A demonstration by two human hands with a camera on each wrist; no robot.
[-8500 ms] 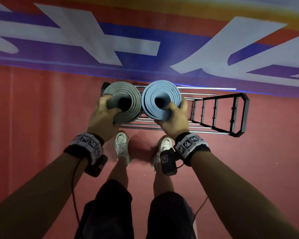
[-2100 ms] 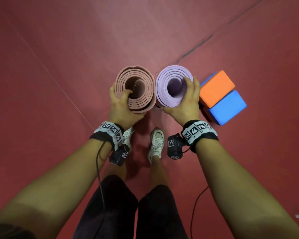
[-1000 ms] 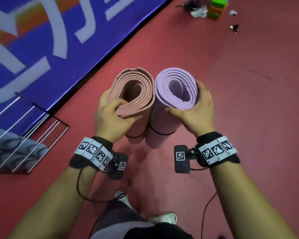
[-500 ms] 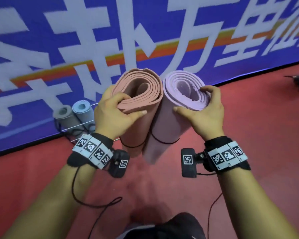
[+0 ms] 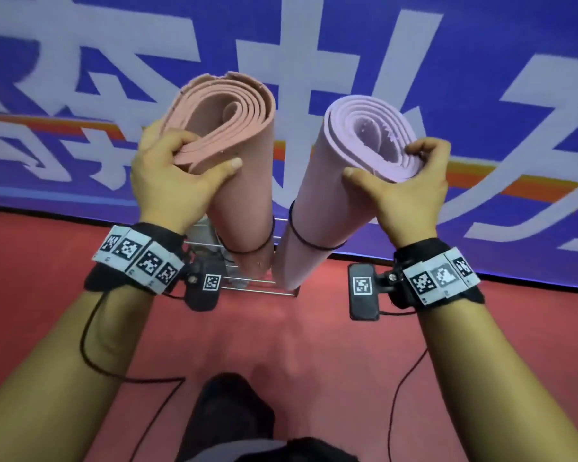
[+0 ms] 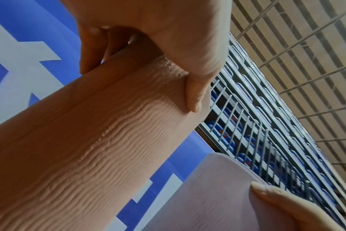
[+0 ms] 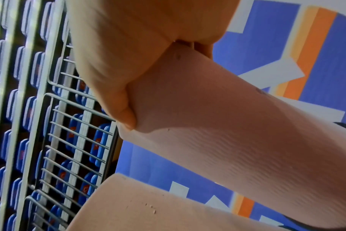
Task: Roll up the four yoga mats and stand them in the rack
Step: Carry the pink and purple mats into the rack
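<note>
My left hand [image 5: 177, 175] grips the top rim of a rolled salmon-pink mat [image 5: 244, 198] [image 6: 89, 140], fingers inside the roll and thumb outside. My right hand [image 5: 404, 181] grips the top of a rolled lilac mat [image 5: 327, 211] [image 7: 237, 125] the same way. Both rolls hang upright in the air, each bound by a black band, their lower ends over the wire rack [image 5: 257, 288]. The rack is mostly hidden behind the mats and my left wrist. The grey and blue mats in it are not plainly seen.
A blue banner wall [image 5: 481, 78] with white characters and an orange stripe stands right behind the rack. Red floor [image 5: 297, 345] lies under me. My knee [image 5: 231, 415] shows at the bottom. Railings and blue seats [image 6: 267, 140] appear in the wrist views.
I have come closer to the banner and the rack. The two mats, touching half a second ago, are now held apart over the rack. My grips are unchanged.
</note>
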